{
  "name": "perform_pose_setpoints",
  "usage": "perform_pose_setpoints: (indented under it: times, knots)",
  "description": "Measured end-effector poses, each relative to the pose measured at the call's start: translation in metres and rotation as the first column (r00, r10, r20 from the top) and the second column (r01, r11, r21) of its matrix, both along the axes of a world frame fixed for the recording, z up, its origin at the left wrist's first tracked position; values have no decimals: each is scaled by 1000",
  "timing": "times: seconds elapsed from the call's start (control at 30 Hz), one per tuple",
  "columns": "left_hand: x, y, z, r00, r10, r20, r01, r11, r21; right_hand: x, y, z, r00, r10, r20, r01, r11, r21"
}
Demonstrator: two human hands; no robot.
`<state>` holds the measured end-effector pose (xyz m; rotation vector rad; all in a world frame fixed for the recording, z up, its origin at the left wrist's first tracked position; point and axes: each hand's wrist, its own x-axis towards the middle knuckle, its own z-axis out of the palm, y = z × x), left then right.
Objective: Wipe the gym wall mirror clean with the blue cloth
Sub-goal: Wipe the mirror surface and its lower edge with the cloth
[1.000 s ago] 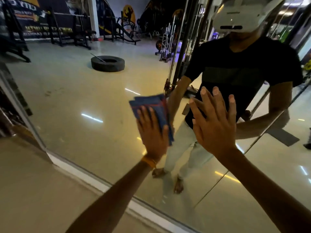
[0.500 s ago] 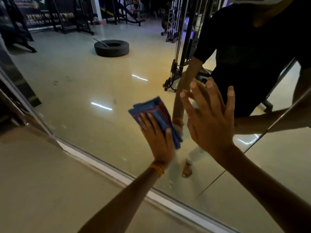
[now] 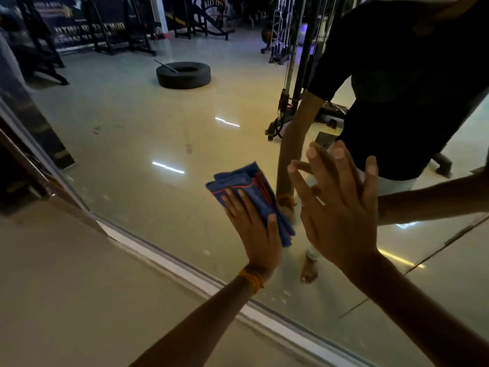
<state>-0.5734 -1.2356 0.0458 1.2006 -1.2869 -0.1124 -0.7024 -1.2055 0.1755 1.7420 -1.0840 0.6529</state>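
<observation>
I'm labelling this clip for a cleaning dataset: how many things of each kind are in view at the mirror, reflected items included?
Hands: 2, left hand and right hand
Blue cloth: 1
Wall mirror: 1
Orange wristband: 1
Tyre, seen in the reflection: 1
Total: 6

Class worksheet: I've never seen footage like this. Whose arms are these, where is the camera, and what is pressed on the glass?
No machine here: a person wears a wide-angle camera on the head, so it looks down along their own arms. The shiny surface is a gym wall mirror; the tyre and dark-shirted figure are reflections. The left hand presses a folded blue cloth flat on the glass. The right hand holds nothing, fingers spread at the mirror.
</observation>
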Motion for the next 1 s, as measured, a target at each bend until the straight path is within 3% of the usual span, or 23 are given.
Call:
perform_pose_setpoints:
  times: [0.1, 0.2, 0.3, 0.37, 0.43, 0.5, 0.6, 0.67, 0.73, 0.83, 0.93, 1.0]
  knots:
    - [48, -34, 4, 991, 109, 73, -103, 991, -80, 13, -3, -6, 998, 16, 64, -17, 1000, 15]
    - [145, -92, 26, 954, 269, -131, -277, 959, -50, 25, -4, -8, 994, 77, 82, -81, 996, 45]
    - [169, -97, 49, 939, 253, -232, -263, 965, -10, 39, -10, -1, 995, 83, 59, -84, 996, 18]
    - [137, -74, 52, 986, 151, -75, -157, 985, -75, 51, -20, 11, 997, 73, 36, -73, 997, -8]
    - [95, -47, 46, 976, 79, 204, -55, 991, -118, 61, -32, 23, 998, 64, -11, -64, 998, -27]
    - [91, -46, 47, 957, 76, 281, -37, 989, -142, 67, -42, 31, 999, 26, -44, -29, 998, -50]
    - [163, -95, 71, 984, 179, 21, -171, 965, -200, 69, -48, 31, 997, -61, -51, 56, 995, -83]
    - [226, -129, 94, 951, 265, -161, -287, 950, -126, 69, -51, 28, 991, -111, -79, 103, 989, -108]
    - [255, -141, 108, 948, 255, -189, -272, 959, -73, 69, -53, 26, 983, -151, -107, 135, 981, -142]
    - [208, -113, 97, 987, 161, 2, -159, 980, -123, 69, -56, 25, 973, -192, -126, 167, 968, -186]
    - [155, -78, 64, 911, 129, 391, -51, 977, -205, 69, -55, 24, 965, -209, -158, 177, 965, -195]
    - [179, -93, 65, 875, 142, 462, -17, 964, -264, 69, -53, 25, 965, -211, -158, 178, 963, -203]
